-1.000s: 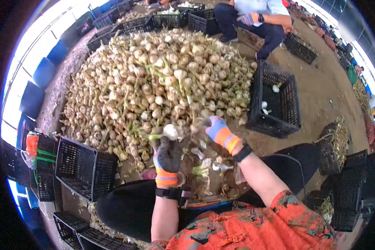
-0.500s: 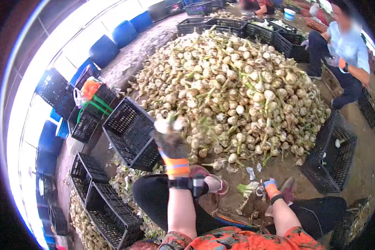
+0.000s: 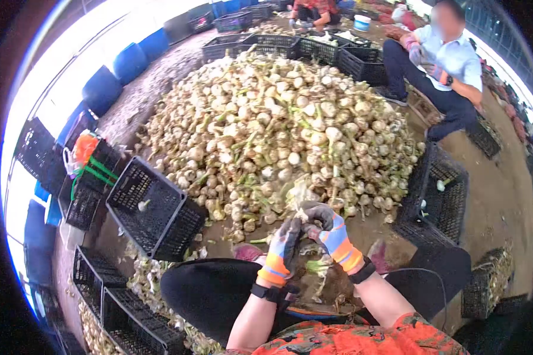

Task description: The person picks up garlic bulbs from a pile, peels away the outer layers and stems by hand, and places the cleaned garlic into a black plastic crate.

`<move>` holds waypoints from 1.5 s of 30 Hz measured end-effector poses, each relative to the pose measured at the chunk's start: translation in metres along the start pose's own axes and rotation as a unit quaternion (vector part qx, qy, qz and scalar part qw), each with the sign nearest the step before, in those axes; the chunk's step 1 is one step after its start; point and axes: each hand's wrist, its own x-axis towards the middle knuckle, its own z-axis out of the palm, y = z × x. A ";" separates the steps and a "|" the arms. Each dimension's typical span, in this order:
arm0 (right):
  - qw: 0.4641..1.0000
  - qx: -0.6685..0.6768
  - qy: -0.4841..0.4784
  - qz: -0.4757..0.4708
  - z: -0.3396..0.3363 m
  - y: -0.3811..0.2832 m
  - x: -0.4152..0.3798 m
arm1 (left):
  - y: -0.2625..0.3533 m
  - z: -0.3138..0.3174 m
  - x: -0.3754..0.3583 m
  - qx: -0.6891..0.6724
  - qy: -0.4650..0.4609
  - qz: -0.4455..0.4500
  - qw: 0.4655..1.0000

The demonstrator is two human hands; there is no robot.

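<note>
Both my gloved hands meet at the near edge of a large heap of garlic (image 3: 266, 124). My left hand (image 3: 284, 248), in a dark-palmed glove with an orange and blue cuff, has its fingers closed. Beside it my right hand (image 3: 333, 234), gloved alike, curls its fingers in a pinch. A pale garlic bulb (image 3: 301, 194) with loose skin and stalk shows just beyond the fingertips, held between the two hands. Its lower part is hidden by the gloves. Below the hands, a trimmed green stalk (image 3: 318, 267) lies on the ground between my feet.
A black crate (image 3: 151, 201) on the left holds one bulb. Another crate (image 3: 435, 195) on the right holds a few pieces. More crates (image 3: 133, 319) stand at lower left, over peelings and garlic. A co-worker (image 3: 444, 65) sits across the heap at right.
My left hand has swung back from the left crate, where a bulb now lies. My right hand has risen from near the floor to join it. The view has turned right.
</note>
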 end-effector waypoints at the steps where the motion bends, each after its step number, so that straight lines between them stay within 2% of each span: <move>1: 1.000 0.011 -0.004 0.017 -0.007 0.003 -0.003 | 0.004 0.008 -0.003 0.017 0.023 0.019 0.999; 2: 0.999 0.023 -0.009 0.032 -0.014 0.007 -0.004 | 0.001 0.007 0.001 0.055 0.029 0.062 0.996; 3: 0.982 0.169 0.022 0.079 -0.016 0.002 -0.001 | -0.003 0.003 0.007 0.111 0.036 0.113 0.987; 4: 0.941 0.311 0.053 0.122 -0.019 -0.002 0.002 | -0.008 -0.001 0.010 0.166 0.042 0.164 0.972; 5: 0.975 0.191 0.114 0.030 -0.019 -0.005 0.002 | -0.014 -0.004 0.013 0.238 0.074 0.219 0.943; 6: 0.959 0.237 0.135 0.077 -0.021 -0.013 0.003 | -0.011 0.006 0.009 0.122 0.058 0.211 0.968; 8: 0.975 0.197 0.050 0.085 -0.030 -0.007 0.008 | -0.021 0.000 0.018 0.156 0.067 0.294 0.941; 9: 0.945 0.304 -0.035 0.118 -0.039 0.013 0.011 | -0.026 -0.005 0.021 0.181 0.056 0.316 0.930; 10: 0.975 0.167 0.021 0.145 -0.024 -0.003 0.012 | -0.026 -0.004 0.019 0.180 0.051 0.314 0.931; 12: 0.947 0.275 0.083 0.144 -0.013 0.002 0.010 | -0.027 0.000 0.018 0.189 0.046 0.266 0.944; 13: 0.967 0.200 0.063 0.141 -0.015 0.002 0.010 | -0.029 0.000 0.019 0.194 0.054 0.280 0.939; 17: 0.966 0.203 0.054 0.151 -0.013 -0.008 0.003 | -0.025 0.003 0.013 0.237 0.034 0.304 0.922; 19: 0.955 0.253 0.049 0.149 -0.020 -0.012 -0.003 | -0.019 0.014 0.007 0.308 0.059 0.339 0.887; 20: 0.941 0.302 0.043 0.148 -0.022 -0.013 -0.005 | -0.019 0.014 0.008 0.308 0.058 0.339 0.887; 21: 0.941 0.302 0.044 0.147 -0.022 -0.018 -0.005 | -0.019 0.012 0.010 0.227 0.051 0.310 0.922; 22: 0.966 0.216 0.034 0.135 -0.022 -0.023 -0.006 | -0.021 0.011 0.012 0.144 0.043 0.278 0.949; 23: 0.984 0.127 0.023 0.122 -0.022 -0.028 -0.005 | -0.023 0.009 0.014 0.217 0.063 0.305 0.925; 24: 0.984 0.127 0.023 0.122 -0.023 -0.030 -0.005 | -0.024 0.010 0.014 0.216 0.063 0.305 0.925; 26: 0.953 0.244 0.037 0.176 -0.025 -0.033 -0.004 | -0.024 0.010 0.014 0.244 0.050 0.317 0.915; 30: 0.944 0.273 0.047 0.178 -0.019 -0.031 0.000 | -0.027 0.006 0.016 0.190 0.055 0.287 0.937; 32: 0.978 0.126 0.029 0.161 -0.016 -0.040 0.001 | -0.026 0.005 0.017 0.232 0.048 0.317 0.918; 33: 0.980 0.123 0.032 0.155 -0.013 -0.043 0.001 | -0.023 0.007 0.015 0.233 0.048 0.318 0.918; 36: 0.984 0.116 -0.014 0.135 -0.026 -0.034 0.000 | -0.018 0.014 0.010 0.161 0.029 0.291 0.942; 37: 0.988 0.110 -0.003 0.109 -0.045 0.007 -0.004 | -0.018 0.017 0.009 0.112 0.039 0.243 0.963; 38: 0.988 0.109 -0.001 0.109 -0.058 0.018 -0.004 | -0.017 0.021 0.008 0.062 0.049 0.194 0.978; 39: 0.994 0.075 0.003 0.075 -0.068 0.025 -0.004 | -0.010 0.033 0.001 -0.012 0.035 0.183 0.982; 41: 0.980 0.167 -0.010 0.112 -0.078 0.014 -0.012 | 0.005 0.041 -0.004 -0.017 0.024 0.175 0.984; 42: 0.980 0.166 -0.010 0.112 -0.075 0.012 -0.012 | 0.010 0.040 -0.005 -0.023 0.013 0.167 0.986; 43: 0.954 0.271 0.008 0.128 -0.072 0.010 -0.011 | 0.004 0.031 0.002 0.058 0.053 0.185 0.980; 44: 0.917 0.372 0.026 0.144 -0.069 0.009 -0.011 | -0.003 0.026 0.007 0.057 0.054 0.184 0.980; 45: 0.932 0.321 0.022 0.166 -0.056 -0.015 -0.007 | -0.009 0.022 0.011 0.065 0.048 0.211 0.974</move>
